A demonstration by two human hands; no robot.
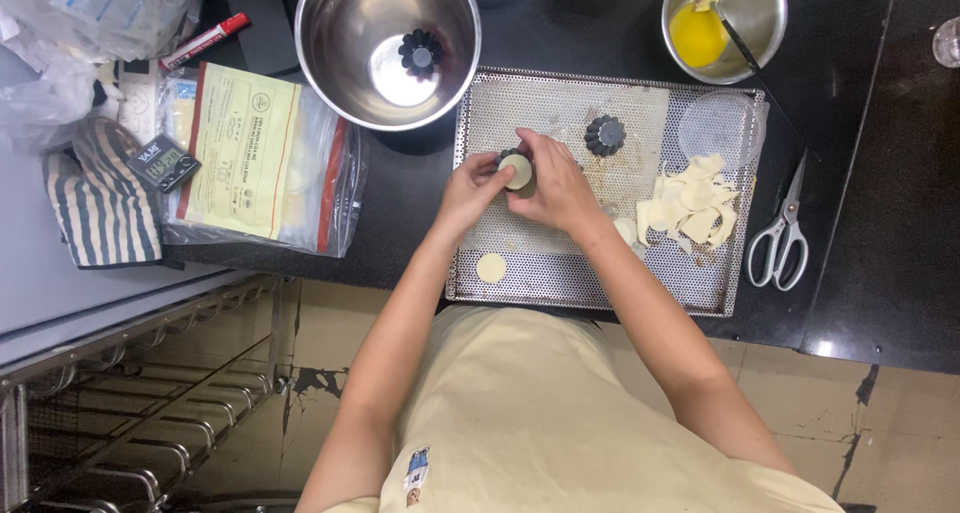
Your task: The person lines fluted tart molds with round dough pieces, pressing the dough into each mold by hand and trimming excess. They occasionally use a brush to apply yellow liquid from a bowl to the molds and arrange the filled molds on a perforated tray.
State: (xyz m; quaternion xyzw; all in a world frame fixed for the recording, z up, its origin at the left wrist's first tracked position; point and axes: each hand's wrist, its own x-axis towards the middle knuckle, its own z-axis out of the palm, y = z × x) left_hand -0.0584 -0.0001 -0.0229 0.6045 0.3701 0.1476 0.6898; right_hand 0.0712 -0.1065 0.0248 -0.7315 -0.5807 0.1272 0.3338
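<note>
Two hands meet over the perforated tray (560, 273): our left hand (468, 188) and right hand (556, 185) pinch a dark fluted mould (516, 170), pressing a pale dough round into it. One empty mould (605, 135) waits on the tray, another (420, 53) in the steel bowl (340, 33). One cut round (491, 268) and dough scraps (690, 208) remain, so lining looks barely begun.

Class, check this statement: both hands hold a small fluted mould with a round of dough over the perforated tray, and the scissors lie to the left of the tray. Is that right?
Not quite. The head view shows the scissors lying to the right of the perforated tray, not the left. The rest stands: the left hand and right hand hold the fluted mould with dough over the tray.
</note>
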